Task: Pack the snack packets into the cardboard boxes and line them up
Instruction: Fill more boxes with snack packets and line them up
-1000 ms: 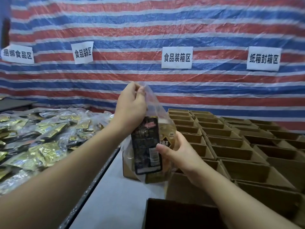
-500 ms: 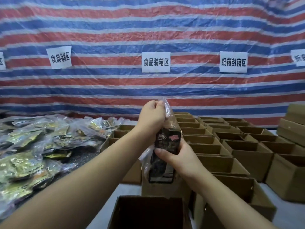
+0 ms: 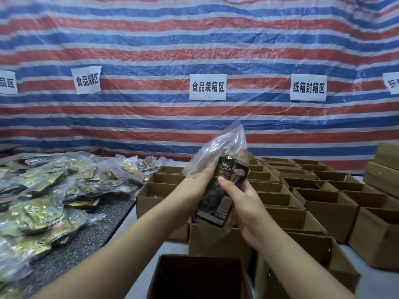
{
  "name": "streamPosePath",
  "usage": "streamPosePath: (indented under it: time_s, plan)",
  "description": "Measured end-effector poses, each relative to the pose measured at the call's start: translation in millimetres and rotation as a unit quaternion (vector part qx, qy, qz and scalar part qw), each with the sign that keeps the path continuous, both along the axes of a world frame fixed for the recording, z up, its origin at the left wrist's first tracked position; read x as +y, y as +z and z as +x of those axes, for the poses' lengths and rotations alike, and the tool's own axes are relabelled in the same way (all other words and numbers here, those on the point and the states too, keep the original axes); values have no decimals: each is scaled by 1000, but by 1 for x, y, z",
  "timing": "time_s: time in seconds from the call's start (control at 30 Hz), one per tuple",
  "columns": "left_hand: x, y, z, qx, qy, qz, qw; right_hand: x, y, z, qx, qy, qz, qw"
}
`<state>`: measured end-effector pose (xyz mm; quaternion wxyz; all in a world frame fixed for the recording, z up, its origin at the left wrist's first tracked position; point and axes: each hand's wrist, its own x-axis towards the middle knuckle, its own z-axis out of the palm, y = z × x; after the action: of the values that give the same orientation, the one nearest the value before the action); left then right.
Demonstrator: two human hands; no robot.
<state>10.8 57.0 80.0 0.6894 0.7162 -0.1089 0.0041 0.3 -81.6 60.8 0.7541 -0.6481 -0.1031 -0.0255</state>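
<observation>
Both hands are wrapped around one snack bag (image 3: 220, 190): the left hand (image 3: 199, 180) grips its clear top, the right hand (image 3: 241, 203) its dark lower part. It is held upright, long way up and down, just above an open box (image 3: 218, 240).

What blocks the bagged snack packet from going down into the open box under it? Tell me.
Nothing visible does. The left hand and right hand hold the clear bag of snack packets right above an open cardboard box. Its flaps stand open, though the bag hides most of the inside.
</observation>
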Motion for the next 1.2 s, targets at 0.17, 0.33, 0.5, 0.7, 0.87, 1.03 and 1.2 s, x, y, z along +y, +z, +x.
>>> streamPosePath:
  time_s: [0.17, 0.33, 0.5, 0.7, 0.87, 1.03, 1.2]
  plan:
    - [-3, 10, 1, -40, 33, -38, 998, 1, -6, 2, 55, -60, -43, 996]
    - [-16, 20, -1, 0, 15, -57, 998, 11, 3, -12, 50, -61, -17, 997]
    - [-20, 35, 2, 24, 48, -156, 986, 29, 9, -23, 33, -86, 59, 994]
    - [-23, 41, -2, 90, 7, -162, 983, 23, 10, -23, 27, -26, 40, 998]
    - [-13, 40, 7, 78, 19, -94, 992, 1, 7, -9, 28, -39, -55, 997]
    - [10, 21, 2, 53, 38, -24, 998, -16, 6, -5, 0, 8, -102, 995]
    - [36, -2, -21, 56, 50, 12, 997, -21, -3, -10, -33, 67, -124, 990]
